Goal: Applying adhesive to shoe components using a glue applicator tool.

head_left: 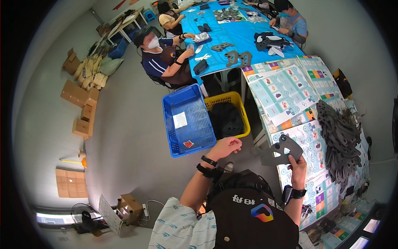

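Note:
My right hand (297,166) grips a dark grey flat cut-out piece (290,146) by its lower edge, thumb on top. Several holes pierce this piece, which is held tilted at the near left edge of the paper-covered table (271,124). My left hand (228,147) hovers empty near the front edge of the blue basket (193,150), its fingers loosely bent and apart. Beside that basket stands a yellow basket (242,108) with black items (226,118) inside. On the right of the table lies a long heap of similar dark grey pieces (338,141).
Ahead is a table with a blue cover (248,39), holding grey pieces (238,59) and a black pouch (200,67). A masked person (166,62) sits at its left side; another person (292,23) works at its right. Cardboard boxes (74,93) line the left wall.

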Motion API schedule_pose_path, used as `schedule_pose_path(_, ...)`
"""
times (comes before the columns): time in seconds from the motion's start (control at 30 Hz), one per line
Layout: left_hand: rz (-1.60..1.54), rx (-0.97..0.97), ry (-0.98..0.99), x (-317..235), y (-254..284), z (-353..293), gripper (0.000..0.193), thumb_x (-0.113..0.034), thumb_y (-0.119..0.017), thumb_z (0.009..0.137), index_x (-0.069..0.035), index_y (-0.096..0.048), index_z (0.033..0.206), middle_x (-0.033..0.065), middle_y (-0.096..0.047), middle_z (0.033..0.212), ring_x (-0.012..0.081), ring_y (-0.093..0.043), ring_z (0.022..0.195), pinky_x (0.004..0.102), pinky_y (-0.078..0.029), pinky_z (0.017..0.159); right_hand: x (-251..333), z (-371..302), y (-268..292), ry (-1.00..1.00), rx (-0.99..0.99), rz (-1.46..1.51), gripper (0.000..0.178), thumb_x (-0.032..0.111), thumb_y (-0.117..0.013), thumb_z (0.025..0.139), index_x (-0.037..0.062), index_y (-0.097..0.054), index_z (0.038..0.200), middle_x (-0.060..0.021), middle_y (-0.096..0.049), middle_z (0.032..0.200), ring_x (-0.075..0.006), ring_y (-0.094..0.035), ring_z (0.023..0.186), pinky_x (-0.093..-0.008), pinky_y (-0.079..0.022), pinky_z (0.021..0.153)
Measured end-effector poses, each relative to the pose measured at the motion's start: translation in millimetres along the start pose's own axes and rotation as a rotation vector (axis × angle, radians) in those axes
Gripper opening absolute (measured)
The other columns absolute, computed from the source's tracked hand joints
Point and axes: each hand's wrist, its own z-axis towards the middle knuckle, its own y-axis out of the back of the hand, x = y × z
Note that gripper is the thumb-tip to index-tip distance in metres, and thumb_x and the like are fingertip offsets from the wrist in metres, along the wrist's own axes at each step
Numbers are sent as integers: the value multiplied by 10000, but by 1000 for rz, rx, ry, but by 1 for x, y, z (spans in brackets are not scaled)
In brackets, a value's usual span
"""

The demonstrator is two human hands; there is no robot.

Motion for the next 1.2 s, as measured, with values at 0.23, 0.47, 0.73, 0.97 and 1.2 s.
schedule_pose_path(0.23,17,23,-3,-7,-7,0,264,-211,-644,1063,6,-674,1211,72,-755,1010,140,-696,866,289,-559,804,-5,-7,11,18,-24,24,160,75,-773,958,22,-727,1102,-20,-743,964,-66,-632,754,-233,-479,548)
schedule_pose_path(0.47,-53,-64,28,-19,-10,-3,430,-384,-492,1128,-16,-711,1087,61,-761,912,117,-690,812,251,-504,718,-5,-14,16,7,-44,-4,159,91,-767,962,34,-730,1107,-13,-745,953,-62,-643,743,-223,-479,548)
schedule_pose_path(0.73,-234,-164,-80,-39,-5,-11,488,-408,-432,1148,-22,-706,1034,74,-742,874,129,-678,791,261,-492,722,0,-15,15,3,-25,-13,160,94,-750,971,31,-724,1115,-9,-741,952,-63,-636,749,-226,-475,570)
schedule_pose_path(0.97,-231,-205,-236,-91,-8,-28,343,-327,-540,1118,-29,-692,1039,39,-712,860,103,-657,804,249,-485,742,1,-15,26,28,-34,-25,186,88,-758,964,22,-721,1134,-19,-751,954,-80,-655,752,-243,-491,564)
schedule_pose_path(1.2,-333,-119,-351,-106,-14,-37,651,-495,-292,1162,-6,-677,971,73,-686,785,144,-648,753,266,-497,728,-11,-19,33,39,-55,-47,160,95,-752,969,12,-719,1102,-33,-752,937,-86,-652,724,-245,-480,541)
